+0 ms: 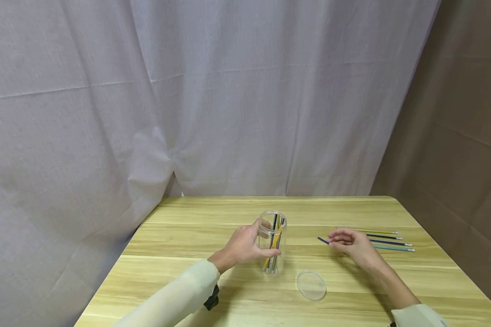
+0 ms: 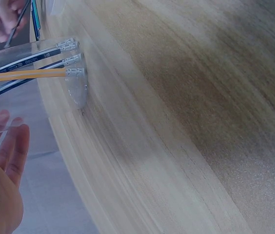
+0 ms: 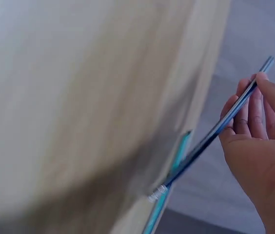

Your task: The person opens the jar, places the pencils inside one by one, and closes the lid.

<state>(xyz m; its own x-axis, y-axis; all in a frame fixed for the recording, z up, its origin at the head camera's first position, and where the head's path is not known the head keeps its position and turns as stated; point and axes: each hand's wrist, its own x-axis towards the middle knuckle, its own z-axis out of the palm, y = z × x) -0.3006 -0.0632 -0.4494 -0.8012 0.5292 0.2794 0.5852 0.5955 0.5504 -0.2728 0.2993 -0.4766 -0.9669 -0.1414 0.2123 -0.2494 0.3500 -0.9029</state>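
My left hand grips a clear round jar that stands on the table, thumb on its near side and fingers around the back. Inside the jar several pencils lean, one yellow and the others dark striped. In the left wrist view their eraser ends, such as that of the yellow pencil, are at the jar's bottom. Right of the jar, my right hand pinches a dark blue pencil between thumb and fingers. Its eraser end slants down over a teal pencil in the right wrist view.
A clear round lid lies flat on the wooden table, in front of and between the hands. Beside my right hand lie a yellow pencil, a dark pencil and the teal one. Grey curtain hangs behind the table.
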